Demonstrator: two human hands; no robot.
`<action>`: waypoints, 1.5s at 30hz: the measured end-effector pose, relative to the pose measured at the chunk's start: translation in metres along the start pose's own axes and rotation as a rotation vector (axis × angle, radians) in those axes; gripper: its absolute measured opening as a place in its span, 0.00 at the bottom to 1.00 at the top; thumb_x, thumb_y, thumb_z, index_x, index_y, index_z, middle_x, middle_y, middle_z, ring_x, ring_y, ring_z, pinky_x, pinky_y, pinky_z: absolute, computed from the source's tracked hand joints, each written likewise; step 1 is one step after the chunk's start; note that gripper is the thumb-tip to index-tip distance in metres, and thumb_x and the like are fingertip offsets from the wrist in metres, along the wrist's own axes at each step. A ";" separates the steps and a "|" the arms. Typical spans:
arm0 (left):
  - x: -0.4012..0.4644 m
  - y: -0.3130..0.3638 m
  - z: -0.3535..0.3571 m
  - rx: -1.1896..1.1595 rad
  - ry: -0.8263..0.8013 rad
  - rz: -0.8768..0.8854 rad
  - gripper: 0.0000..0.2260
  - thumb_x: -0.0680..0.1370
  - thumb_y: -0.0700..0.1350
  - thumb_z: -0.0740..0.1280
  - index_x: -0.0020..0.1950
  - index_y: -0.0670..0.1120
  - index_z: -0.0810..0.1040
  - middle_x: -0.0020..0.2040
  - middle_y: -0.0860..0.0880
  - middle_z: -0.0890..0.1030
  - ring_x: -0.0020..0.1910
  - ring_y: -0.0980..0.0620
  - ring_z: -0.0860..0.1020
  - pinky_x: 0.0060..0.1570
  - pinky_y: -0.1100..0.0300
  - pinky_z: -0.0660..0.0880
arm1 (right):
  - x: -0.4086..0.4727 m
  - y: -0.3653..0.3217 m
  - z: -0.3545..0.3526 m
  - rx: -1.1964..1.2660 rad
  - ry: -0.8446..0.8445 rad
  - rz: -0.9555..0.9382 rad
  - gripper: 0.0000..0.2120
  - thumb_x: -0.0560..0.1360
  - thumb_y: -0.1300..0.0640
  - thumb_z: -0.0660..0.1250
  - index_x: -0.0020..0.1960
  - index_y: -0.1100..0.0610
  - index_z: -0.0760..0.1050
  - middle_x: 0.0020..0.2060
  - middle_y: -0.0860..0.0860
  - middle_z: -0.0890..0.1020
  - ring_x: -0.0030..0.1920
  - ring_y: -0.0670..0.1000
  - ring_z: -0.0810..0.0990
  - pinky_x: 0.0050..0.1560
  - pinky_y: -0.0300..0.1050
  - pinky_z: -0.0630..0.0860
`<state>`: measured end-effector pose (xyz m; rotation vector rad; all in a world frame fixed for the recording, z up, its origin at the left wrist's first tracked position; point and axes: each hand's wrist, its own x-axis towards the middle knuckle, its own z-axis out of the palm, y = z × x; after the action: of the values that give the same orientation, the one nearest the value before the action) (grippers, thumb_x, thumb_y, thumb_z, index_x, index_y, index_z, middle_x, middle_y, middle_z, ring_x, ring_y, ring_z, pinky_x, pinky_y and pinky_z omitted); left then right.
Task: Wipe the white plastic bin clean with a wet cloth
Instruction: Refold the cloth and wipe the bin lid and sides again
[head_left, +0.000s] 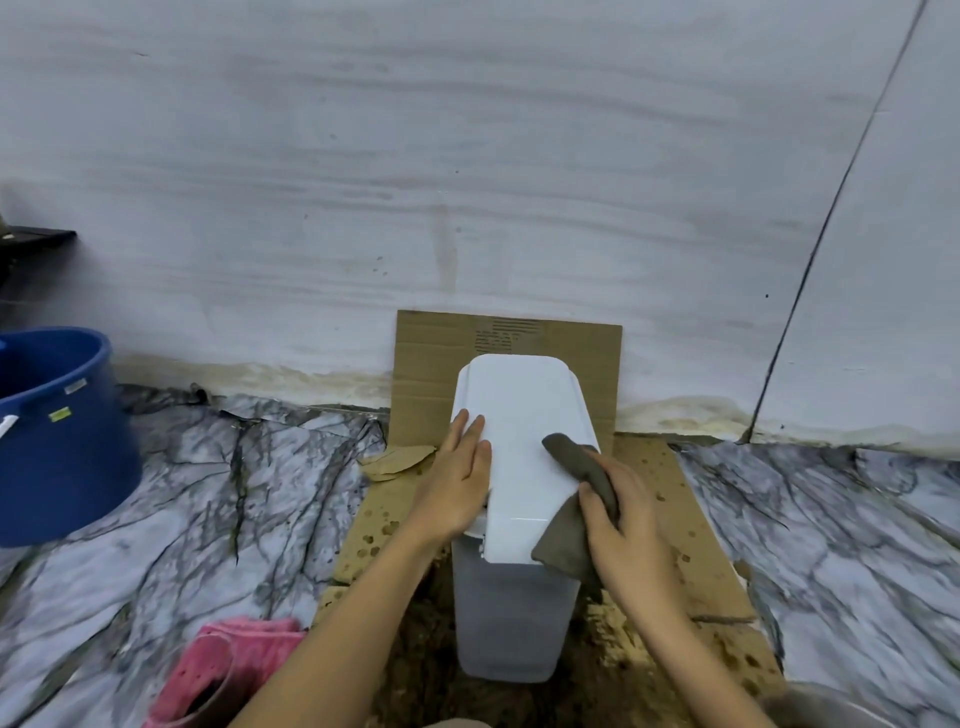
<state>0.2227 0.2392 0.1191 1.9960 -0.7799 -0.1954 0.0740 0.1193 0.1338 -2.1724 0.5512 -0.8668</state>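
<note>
White plastic bin stands on damp cardboard at the wall's foot, six o'clock in view. Left hand lies flat on the lid—likely steadying it—while right hand grips the grey cloth at its three o'clock edge.

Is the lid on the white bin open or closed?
Closed. The lid lies flat over the bin, with the left hand resting on it.

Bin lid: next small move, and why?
Probably drag the cloth leftward across the lid. The right hand grips it at the lid's right edge, while the left hand lies flat on the left side, steadying the bin.
</note>
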 end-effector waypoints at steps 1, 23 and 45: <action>0.001 0.000 0.001 -0.001 -0.001 -0.001 0.23 0.83 0.54 0.49 0.77 0.50 0.55 0.78 0.59 0.49 0.76 0.59 0.51 0.65 0.65 0.52 | -0.009 0.000 -0.002 -0.013 0.029 -0.019 0.16 0.78 0.60 0.62 0.65 0.54 0.72 0.58 0.45 0.74 0.59 0.44 0.71 0.60 0.37 0.66; 0.018 -0.008 -0.009 -0.032 0.046 -0.006 0.21 0.83 0.50 0.51 0.76 0.48 0.60 0.78 0.54 0.54 0.76 0.55 0.53 0.67 0.64 0.52 | 0.000 -0.018 -0.002 0.260 -0.049 -0.061 0.13 0.77 0.60 0.64 0.60 0.48 0.74 0.52 0.40 0.79 0.54 0.41 0.77 0.54 0.37 0.74; 0.003 0.033 -0.019 0.140 -0.026 -0.062 0.16 0.83 0.47 0.52 0.68 0.46 0.72 0.72 0.46 0.67 0.74 0.47 0.61 0.73 0.51 0.55 | 0.032 0.014 0.018 0.332 0.019 0.230 0.16 0.82 0.52 0.54 0.68 0.53 0.69 0.60 0.49 0.76 0.62 0.51 0.74 0.62 0.48 0.72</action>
<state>0.2191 0.2396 0.1568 2.1552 -0.7674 -0.2081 0.1072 0.0988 0.1273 -1.7644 0.6056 -0.7917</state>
